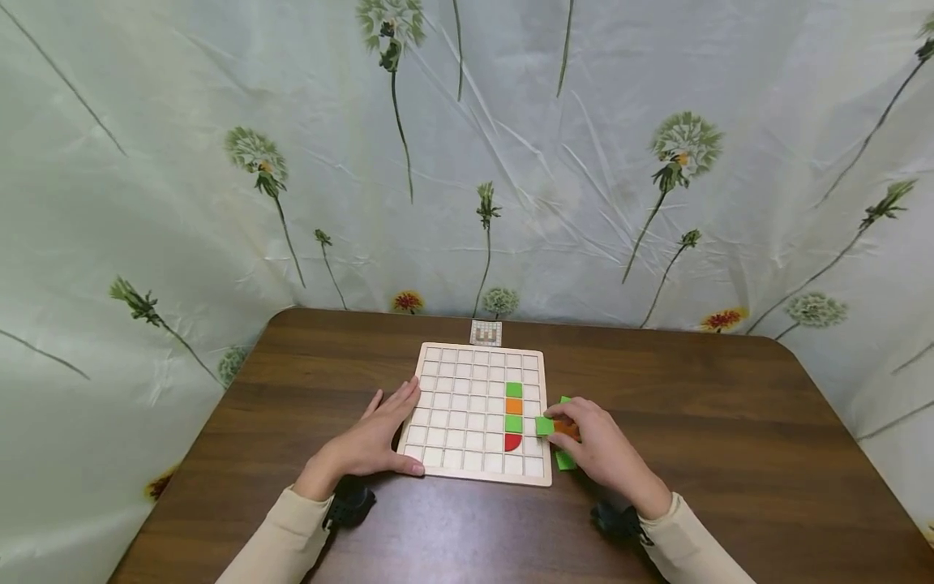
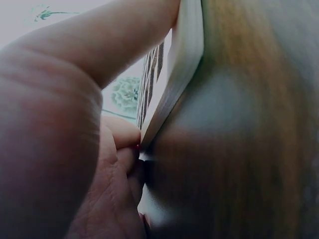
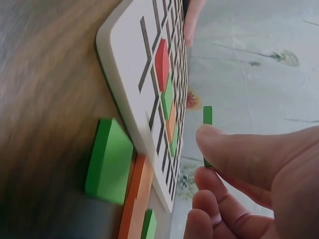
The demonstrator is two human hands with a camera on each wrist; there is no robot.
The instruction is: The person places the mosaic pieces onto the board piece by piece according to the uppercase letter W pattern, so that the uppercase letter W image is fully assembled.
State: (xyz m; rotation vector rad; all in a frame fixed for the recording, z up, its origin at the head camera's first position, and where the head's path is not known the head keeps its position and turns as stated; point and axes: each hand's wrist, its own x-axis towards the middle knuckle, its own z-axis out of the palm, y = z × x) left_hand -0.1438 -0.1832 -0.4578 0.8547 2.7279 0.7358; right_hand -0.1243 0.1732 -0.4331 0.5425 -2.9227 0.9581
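A: Landmark is the grid board (image 1: 477, 414), lying flat on the brown table (image 1: 730, 422). Right hand (image 1: 601, 450)?

B: Sits just off the board's right edge. Grip is grasping a green square tile (image 1: 544, 426), pinched between thumb and fingers, held at the board's right rim beside the third filled cell. Wrist view shows the tile (image 3: 207, 124) edge-on, lifted clear above the board's surface.

A: Left hand (image 1: 375, 438)?

B: Against the board's left edge, fingers straight along the side, thumb on the near left corner. Grip is released, just pressing, nothing grasped. Left wrist view shows the fingers (image 2: 119, 30) touching the board's rim (image 2: 184, 64).

A: What's on the board?

B: One column near its right side: green tile (image 1: 514, 389), orange tile (image 1: 514, 405), green tile (image 1: 514, 423), red quarter-round piece (image 1: 512, 442) nearest the front.

A: Loose pieces?

B: On the table just right of the board, partly under the right hand: green blocks (image 1: 565, 461) and an orange block (image 3: 137, 199).

A: Anything else?

B: Small printed card (image 1: 486, 332) just behind the board's far edge. Flowered curtain (image 1: 219, 162) behind that.
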